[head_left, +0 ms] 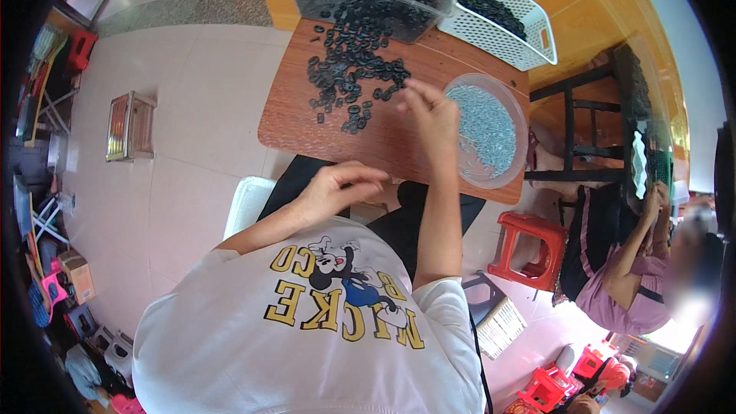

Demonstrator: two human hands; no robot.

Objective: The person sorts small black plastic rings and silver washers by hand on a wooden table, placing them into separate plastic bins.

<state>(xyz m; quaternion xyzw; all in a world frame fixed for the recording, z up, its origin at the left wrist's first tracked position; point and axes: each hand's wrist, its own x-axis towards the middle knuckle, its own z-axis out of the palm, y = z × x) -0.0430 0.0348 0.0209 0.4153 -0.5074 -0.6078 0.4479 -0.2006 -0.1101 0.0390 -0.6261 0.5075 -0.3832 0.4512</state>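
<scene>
My right hand (432,113) reaches over the brown wooden table (376,149), its thumb and fingertips drawn together at the right edge of a loose pile of small black oval parts (349,69). Whatever is between those fingertips is too small to make out. Closer to my body, my left hand (335,190) is held in front of the table's near edge, fingers bent and pressed together; anything in them is hidden. Right of my right hand stands a round clear tub (524,119) of small silvery pin-like pieces (487,126).
A clear bin (368,1) heaped with black parts and a white perforated basket (502,31) stand at the table's far side. To the right are a red stool (529,249) and another person (625,276) seated by a dark table. A small wooden stool (130,126) stands left.
</scene>
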